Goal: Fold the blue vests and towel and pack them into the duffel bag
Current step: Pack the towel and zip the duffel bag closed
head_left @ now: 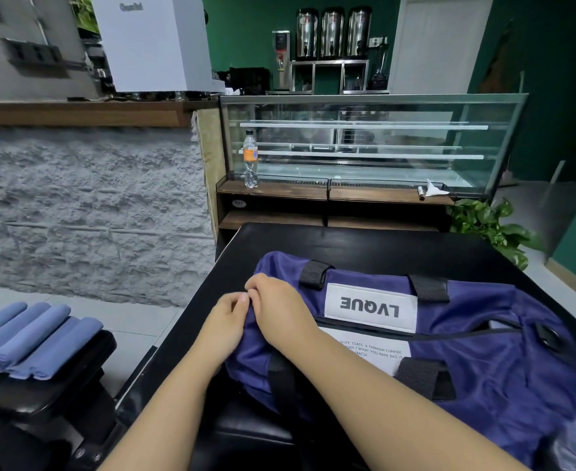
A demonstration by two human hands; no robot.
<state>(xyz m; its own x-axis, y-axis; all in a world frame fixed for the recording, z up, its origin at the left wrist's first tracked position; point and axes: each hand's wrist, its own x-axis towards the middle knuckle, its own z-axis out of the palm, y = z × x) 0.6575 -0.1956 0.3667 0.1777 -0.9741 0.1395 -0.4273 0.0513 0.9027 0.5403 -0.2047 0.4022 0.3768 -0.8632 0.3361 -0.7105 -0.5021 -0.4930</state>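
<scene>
I see both hands at the left end of the navy nylon duffel bag [450, 334] on the black counter [365, 243]. Left grip [225, 321] and right grip [276, 304] pinch its fabric. Folded blue cloths [38, 338] lie far left.

- Rough grey stone-textured wall [86, 212], left, under a wooden counter ledge [79, 113].
- White machine [154, 42] standing on that counter.
- Dark green wall [246, 32] at the back; white door [439, 42] to its right.
- Three steel urns [332, 32] in a row on a metal rack.
- Glass display case [368, 144] on a wooden shelf unit; plastic bottle [250, 159] with an orange label before its left end.
- Black table [365, 243], foreground.
- Leafy green plant [494, 226] beside the table's far right corner.
- Pale tiled floor [137, 321].
</scene>
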